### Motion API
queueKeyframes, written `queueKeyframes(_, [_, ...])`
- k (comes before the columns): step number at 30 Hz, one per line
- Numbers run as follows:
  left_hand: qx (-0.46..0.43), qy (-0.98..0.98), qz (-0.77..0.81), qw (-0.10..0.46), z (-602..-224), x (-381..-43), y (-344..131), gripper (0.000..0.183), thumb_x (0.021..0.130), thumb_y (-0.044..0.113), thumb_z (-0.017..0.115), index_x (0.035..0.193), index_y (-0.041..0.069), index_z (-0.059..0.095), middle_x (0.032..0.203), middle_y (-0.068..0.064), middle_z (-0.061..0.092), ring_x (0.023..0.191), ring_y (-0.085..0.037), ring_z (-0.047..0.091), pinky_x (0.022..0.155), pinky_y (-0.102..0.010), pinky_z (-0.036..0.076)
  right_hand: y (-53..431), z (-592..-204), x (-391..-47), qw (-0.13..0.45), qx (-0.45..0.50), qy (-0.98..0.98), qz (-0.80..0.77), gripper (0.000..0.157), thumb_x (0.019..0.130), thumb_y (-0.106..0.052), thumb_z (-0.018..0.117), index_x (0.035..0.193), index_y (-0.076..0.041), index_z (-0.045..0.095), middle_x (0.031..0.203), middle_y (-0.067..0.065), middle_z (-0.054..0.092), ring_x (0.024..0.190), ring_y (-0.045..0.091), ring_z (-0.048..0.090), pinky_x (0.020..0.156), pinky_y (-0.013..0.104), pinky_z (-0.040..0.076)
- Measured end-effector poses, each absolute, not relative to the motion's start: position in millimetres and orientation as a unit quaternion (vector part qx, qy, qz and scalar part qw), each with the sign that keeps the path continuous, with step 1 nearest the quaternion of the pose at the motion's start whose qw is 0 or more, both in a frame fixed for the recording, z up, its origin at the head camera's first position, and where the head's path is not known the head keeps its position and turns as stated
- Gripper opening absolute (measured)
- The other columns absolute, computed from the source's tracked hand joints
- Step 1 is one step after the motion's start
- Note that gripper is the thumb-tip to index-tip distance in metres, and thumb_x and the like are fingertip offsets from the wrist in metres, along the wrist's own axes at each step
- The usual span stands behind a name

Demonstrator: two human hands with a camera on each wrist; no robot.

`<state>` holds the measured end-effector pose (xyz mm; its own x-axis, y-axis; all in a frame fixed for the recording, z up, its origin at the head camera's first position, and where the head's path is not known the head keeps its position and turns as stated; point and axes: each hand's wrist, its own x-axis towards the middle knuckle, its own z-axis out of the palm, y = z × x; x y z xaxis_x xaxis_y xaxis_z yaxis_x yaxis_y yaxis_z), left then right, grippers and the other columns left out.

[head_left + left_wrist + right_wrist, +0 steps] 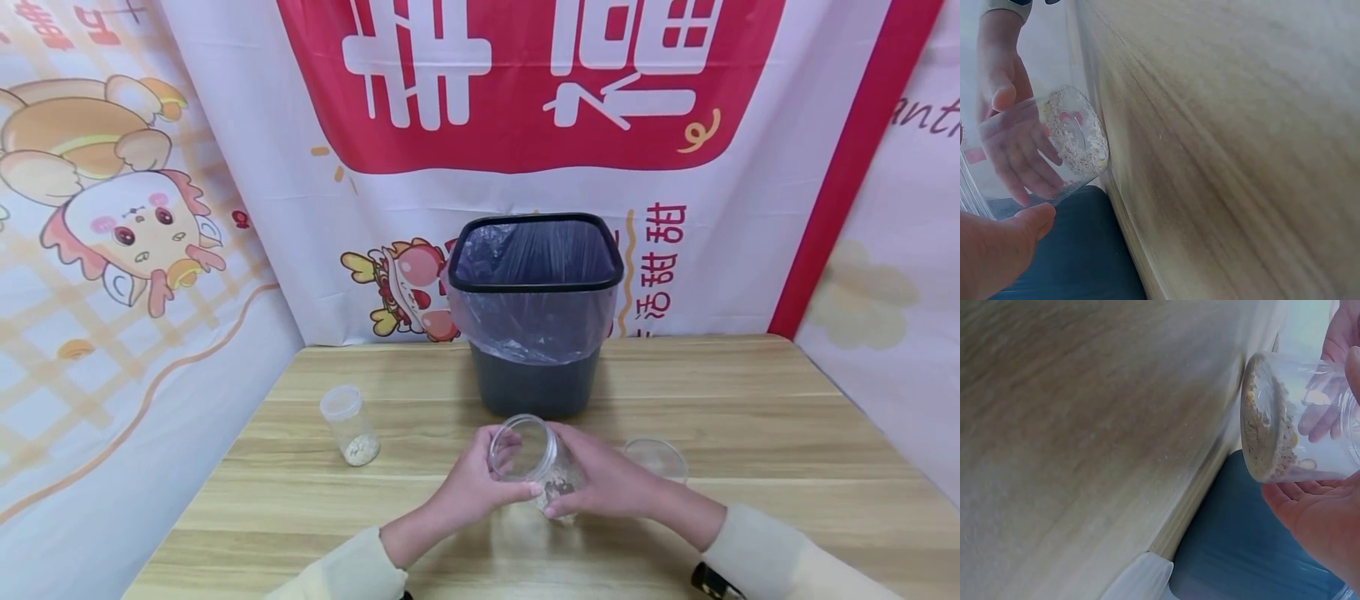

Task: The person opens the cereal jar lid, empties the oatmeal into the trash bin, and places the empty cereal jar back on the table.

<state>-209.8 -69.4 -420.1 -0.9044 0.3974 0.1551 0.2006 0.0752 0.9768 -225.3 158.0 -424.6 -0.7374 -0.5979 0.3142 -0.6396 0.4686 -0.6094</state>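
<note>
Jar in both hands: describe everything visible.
The jar is clear and rounded, glass or plastic, I can't tell which. Its ridged mouth is uncovered; pale crumbs with a few yellowish bits lie at the base. It is tilted, mouth toward the person's left, in front of the bin. The left hand and right hand hold it; table contact is unclear.

"How is the light looking?"

"In the head view it's falling bright and even, with soft shadows pooling on the surface and a pale reflection showing below the jar. Glints are streaking the liner."

"And sharpness?"

"The right-hand curtain is blurring. Both wrist views are looking dimmer, their wood grain smearing; whitish haze is washing the left one's upper right."
</note>
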Motion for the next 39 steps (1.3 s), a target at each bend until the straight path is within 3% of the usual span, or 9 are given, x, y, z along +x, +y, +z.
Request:
queueKeyframes(10, [0.201,0.725,0.654,0.079,-420,-209,-69,0.070,0.074,0.004,0.082,0.127,-0.006,0.038,0.134,-0.024,0.049,0.128,-0.037,0.046,0.106,-0.041,0.036,155,-426,-225,0.024,0.346,-0.855,0.386,0.102,0.062,-0.048,0.088,0.143,-0.009,0.040,0.135,0.003,0.054,0.121,0.017,0.051,0.104,0.043,0.040])
queueKeyframes(27, [0.198,0.752,0.625,0.068,-412,-208,-77,0.075,0.076,0.015,0.084,0.134,-0.001,0.039,0.136,-0.021,0.051,0.127,-0.034,0.048,0.105,-0.042,0.038,153,-428,-220,0.064,0.310,-0.861,0.399,0.087,0.062,-0.038,0.090,0.132,-0.005,0.049,0.116,0.003,0.063,0.104,0.014,0.059,0.092,0.041,0.049])
queueKeyframes(34, [0.213,0.781,0.588,0.009,-392,-213,-85,0.082,0.074,0.021,0.085,0.137,-0.003,0.038,0.138,-0.017,0.049,0.129,-0.030,0.047,0.107,-0.038,0.036,159,-425,-219,0.058,0.287,-0.868,0.400,0.082,0.066,-0.042,0.087,0.130,-0.009,0.048,0.111,0.000,0.063,0.100,0.016,0.060,0.088,0.043,0.050])
queueKeyframes(39, [0.226,0.817,0.526,-0.072,-372,-217,-91,0.083,0.072,0.029,0.087,0.137,0.005,0.043,0.137,-0.010,0.051,0.128,-0.023,0.048,0.105,-0.034,0.039,163,-421,-219,0.049,0.271,-0.872,0.404,0.084,0.066,-0.042,0.087,0.132,-0.009,0.048,0.111,-0.001,0.063,0.102,0.017,0.060,0.090,0.044,0.049])
